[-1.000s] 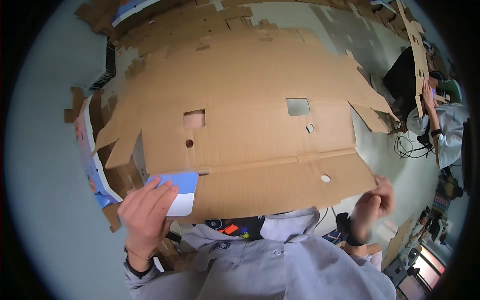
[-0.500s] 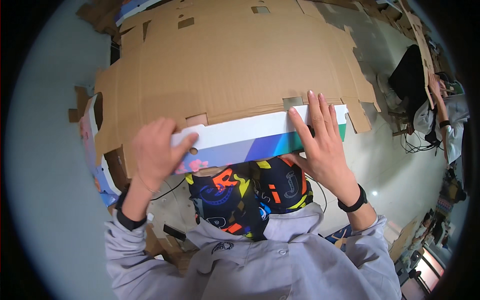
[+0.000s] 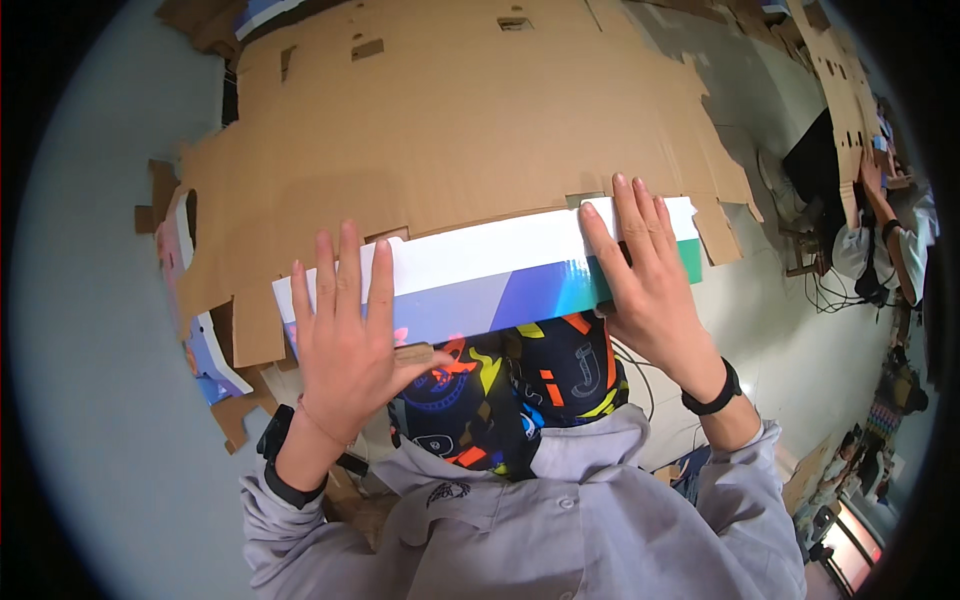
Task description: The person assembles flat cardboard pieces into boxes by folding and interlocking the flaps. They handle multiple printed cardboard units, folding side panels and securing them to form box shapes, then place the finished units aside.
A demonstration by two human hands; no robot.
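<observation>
A large brown cardboard sheet spreads out before me, its plain side up. Along its near edge a printed flap, white with blue, purple and green, is folded over toward the sheet. My left hand lies on the flap's left part, fingers spread and straight, with the thumb at the lower edge. Over the right part rests my right hand, fingers stretched out across the flap; its thumb is mostly hidden at the near edge. The sheet's near edge is close above my knees, which are in patterned dark cloth.
Printed cardboard pieces stick out beneath the sheet on the left, beside a grey wall. At the right, another person's arm touches an upright cardboard piece. Black cables lie on the pale floor below.
My left hand has gone from bent fingers at the flap's left end to spread fingers lying flat on it. The flap looks pressed flatter. My right hand has barely moved.
</observation>
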